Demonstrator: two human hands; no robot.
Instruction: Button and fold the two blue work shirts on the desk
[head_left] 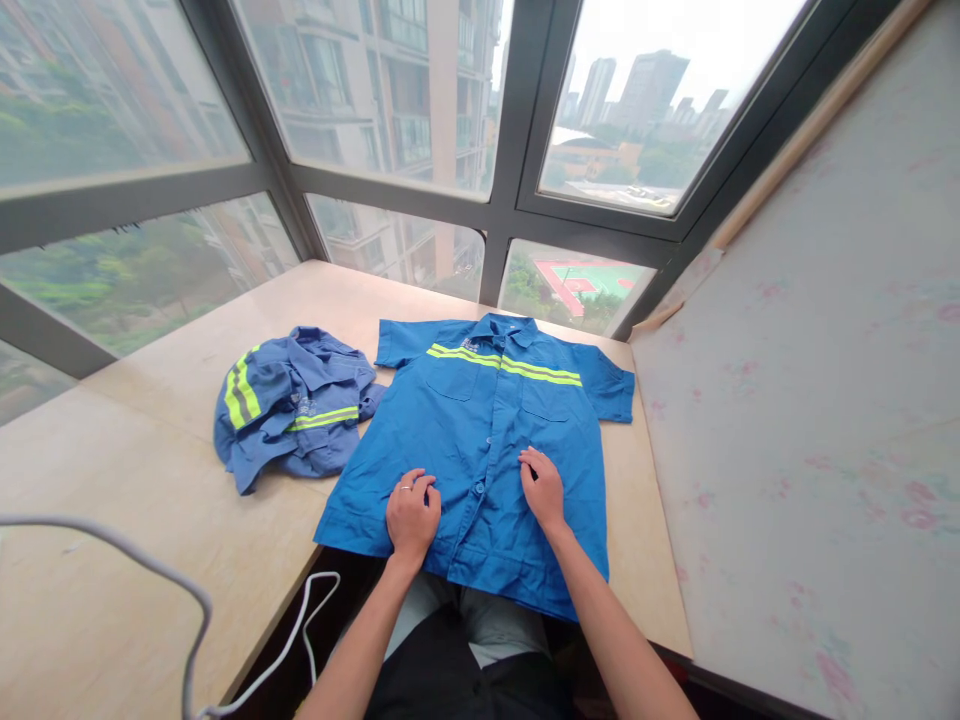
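A blue short-sleeved work shirt (457, 420) lies spread front-up on the table, collar toward the window, with a yellow-and-grey reflective stripe across the chest. Its lower hem hangs past the table's near edge. My left hand (414, 515), a ring on one finger, rests on the shirt's lower left, fingers loosely bent and apart. On the other side of the button line, my right hand (541, 488) lies on the cloth with its fingers loosely curved. Neither hand visibly grips fabric. Left of the shirt sits a crumpled, faded blue work garment (330, 375) with similar stripes.
The light wooden table (120, 480) runs into a corner of grey-framed windows (504, 160). A flower-patterned wall (795, 420) bounds the right side. A white cable (172, 575) loops across the near left edge.
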